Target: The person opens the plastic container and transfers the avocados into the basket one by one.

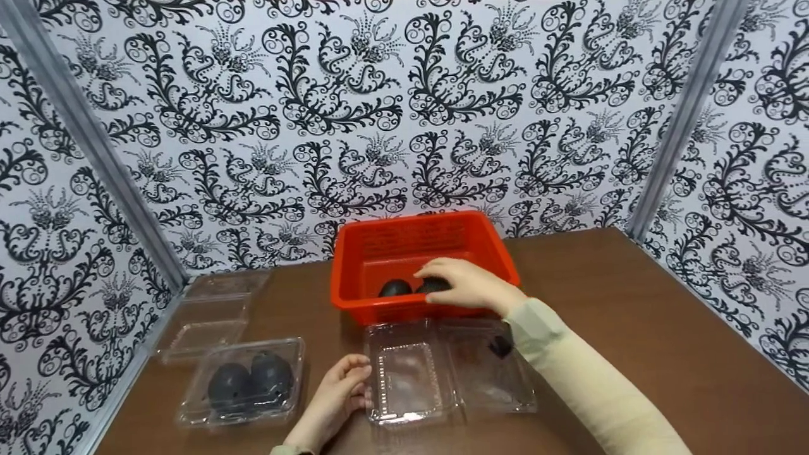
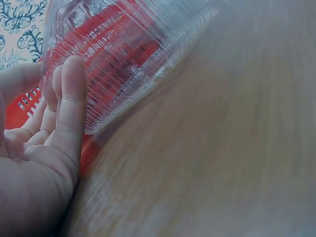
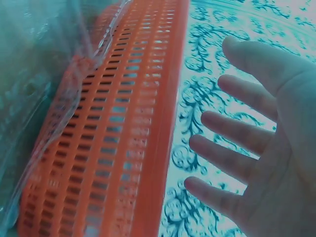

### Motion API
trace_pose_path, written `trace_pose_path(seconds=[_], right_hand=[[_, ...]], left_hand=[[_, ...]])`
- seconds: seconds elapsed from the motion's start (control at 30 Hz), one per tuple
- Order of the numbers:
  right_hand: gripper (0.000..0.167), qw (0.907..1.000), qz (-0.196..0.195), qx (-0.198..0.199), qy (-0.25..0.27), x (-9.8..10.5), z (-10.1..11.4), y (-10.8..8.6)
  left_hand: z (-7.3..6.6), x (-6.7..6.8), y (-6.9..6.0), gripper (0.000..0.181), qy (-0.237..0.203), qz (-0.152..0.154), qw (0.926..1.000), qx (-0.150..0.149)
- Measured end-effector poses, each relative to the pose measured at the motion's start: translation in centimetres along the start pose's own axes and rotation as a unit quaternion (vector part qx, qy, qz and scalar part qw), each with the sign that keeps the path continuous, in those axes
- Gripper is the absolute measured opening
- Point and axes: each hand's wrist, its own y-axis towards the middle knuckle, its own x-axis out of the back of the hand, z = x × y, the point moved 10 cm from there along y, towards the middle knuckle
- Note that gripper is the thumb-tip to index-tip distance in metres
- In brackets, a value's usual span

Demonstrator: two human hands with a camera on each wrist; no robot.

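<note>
The right arm, in a pale sleeve [image 1: 594, 385], is stretched forward and inward from the lower right. The right hand [image 1: 474, 284] is held over the front rim of the red basket [image 1: 373, 313], with the wrist level and the palm turned inward. Its fingers are seen in the right wrist view to be spread, gently bent and free of any grip, and the thumb is set apart from them in the head view. Between thumb and fingers the right dark fruit [image 1: 436, 285] is partly hidden; whether it is touched cannot be told. The left dark fruit [image 1: 395, 289] is placed just beside it, also inside the basket.

The left hand [image 1: 344, 388] is brought low over the tabletop [image 1: 581, 284], at the left edge of the unfolded clear container [image 1: 409, 373]. Its fingers are extended and relaxed along the container's side wall; whether the edge is pinched as well cannot be told. This container is laid in front of the basket. To the left of the left hand, two dark fruits [image 1: 270, 374] are enclosed in a closed clear container [image 1: 189, 412].
</note>
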Motion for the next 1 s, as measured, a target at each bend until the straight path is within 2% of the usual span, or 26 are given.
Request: trace_pose_path(seconds=[0.27, 0.47, 0.57, 0.73, 0.87, 1.0], right_hand=[[0.043, 0.994, -0.102, -0.025, 0.032, 2.8, -1.9, -6.7], [0.042, 0.977, -0.2, -0.05, 0.054, 5.0, -3.8, -12.0], [0.041, 0.969, -0.23, -0.07, 0.058, 5.2, -5.1, -14.4], [0.039, 0.9591, -0.235, -0.134, 0.084, 3.9, -8.2, -17.4], [0.038, 0.9523, -0.214, -0.189, 0.108, 2.0, -10.9, -19.0], [0.039, 0.9484, -0.191, -0.216, 0.131, 0.2, -12.6, -20.1]], left_hand=[[0.2, 0.4, -0.1, 0.015, -0.003, -0.005, 1.0, 0.004], [0.1, 0.2, 0.0, 0.022, 0.001, -0.002, 1.0, 0.005], [0.1, 0.1, 0.0, 0.023, 0.0, 0.003, 1.0, 0.006], [0.1, 0.1, 0.1, 0.021, 0.001, 0.004, 1.0, 0.008], [0.0, 0.2, 0.1, 0.02, 0.002, 0.001, 1.0, 0.006], [0.2, 0.1, 0.0, 0.019, 0.0, 0.0, 1.0, 0.005]])
